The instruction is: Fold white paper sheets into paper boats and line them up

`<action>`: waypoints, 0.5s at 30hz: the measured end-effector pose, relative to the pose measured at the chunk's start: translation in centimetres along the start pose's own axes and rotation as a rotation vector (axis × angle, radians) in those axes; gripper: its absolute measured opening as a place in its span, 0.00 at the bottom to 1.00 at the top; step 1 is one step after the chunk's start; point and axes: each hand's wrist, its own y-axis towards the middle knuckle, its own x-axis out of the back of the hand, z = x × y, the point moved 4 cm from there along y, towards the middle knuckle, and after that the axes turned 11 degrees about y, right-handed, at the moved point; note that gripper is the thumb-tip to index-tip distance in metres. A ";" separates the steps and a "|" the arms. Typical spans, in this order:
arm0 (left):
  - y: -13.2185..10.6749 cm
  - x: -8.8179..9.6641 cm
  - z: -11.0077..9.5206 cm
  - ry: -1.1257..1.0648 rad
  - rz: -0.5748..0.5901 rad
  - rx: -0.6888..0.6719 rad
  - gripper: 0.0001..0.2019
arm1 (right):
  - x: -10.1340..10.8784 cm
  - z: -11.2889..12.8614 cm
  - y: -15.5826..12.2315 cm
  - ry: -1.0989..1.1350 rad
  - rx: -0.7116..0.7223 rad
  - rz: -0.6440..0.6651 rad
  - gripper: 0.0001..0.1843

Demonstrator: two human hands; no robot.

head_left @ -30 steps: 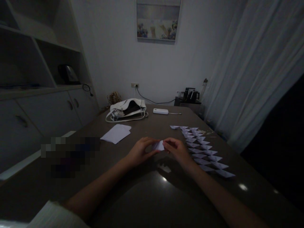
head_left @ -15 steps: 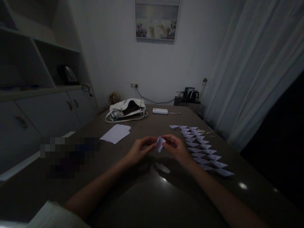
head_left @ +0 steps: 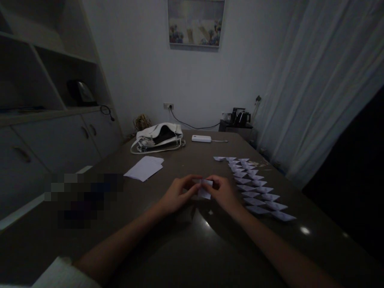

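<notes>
A small folded piece of white paper is pinched between my two hands, just above the dark table. My left hand grips its left edge between thumb and fingers. From the right, my right hand pinches the same paper, its thumb over the upper part. Fingertips cover some of the folds. To the right stand several folded paper boats in two long rows. A stack of flat white paper sheets lies to the left, beyond my left hand.
A white handbag sits at the table's far left, with a white power bank and short cable to its right. Dark kettles stand on a low cabinet behind. A blurred-out patch covers the left of the table.
The folded paper has turned from a pointed diamond shape to a flatter, squarer one and sits slightly lower. Both hands still hold it. The view has shifted slightly.
</notes>
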 end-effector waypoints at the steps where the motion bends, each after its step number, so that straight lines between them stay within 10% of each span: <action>1: 0.0 0.0 -0.1 0.071 -0.003 -0.001 0.20 | -0.1 -0.1 -0.1 -0.029 -0.001 0.006 0.09; 10: -0.1 -0.9 2.7 0.413 0.033 0.232 0.12 | -0.5 -1.5 -0.8 -0.259 -0.135 0.103 0.09; 15: -0.3 -1.4 2.9 0.467 0.086 0.267 0.12 | -0.1 0.2 -1.2 -0.603 0.044 0.163 0.13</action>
